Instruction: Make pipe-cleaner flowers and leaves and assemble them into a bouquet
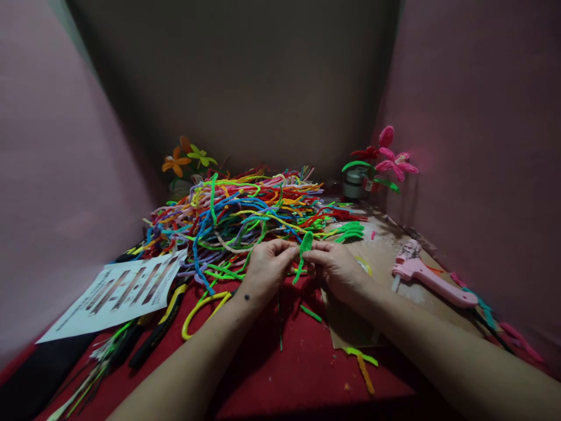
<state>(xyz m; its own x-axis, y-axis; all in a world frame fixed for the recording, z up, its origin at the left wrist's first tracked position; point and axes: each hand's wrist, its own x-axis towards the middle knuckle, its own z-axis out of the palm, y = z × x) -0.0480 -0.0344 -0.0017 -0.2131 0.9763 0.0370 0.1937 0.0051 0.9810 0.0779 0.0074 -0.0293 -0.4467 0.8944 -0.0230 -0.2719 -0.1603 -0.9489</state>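
Between my two hands is a green pipe cleaner [306, 244], bent into a narrow leaf-like loop at the top with a tail hanging below. My left hand [270, 261] pinches it from the left, thumb and forefinger closed. From the other side, the fingers of my right hand [335, 264] are closed on the same piece. Right behind my hands lies a big heap of multicoloured pipe cleaners [245, 210]. A short green cutting [311, 313] lies on the red cloth [289, 374] below my hands.
Yellow-handled scissors [193, 318], black-and-yellow pliers [164, 321] and a printed sheet [118, 292] lie to the left. On the right, a pink glue gun [432, 278] rests on a cardboard sheet [350, 327]. Pink [397, 162] and orange pipe-cleaner flowers [175, 162] stand at the back.
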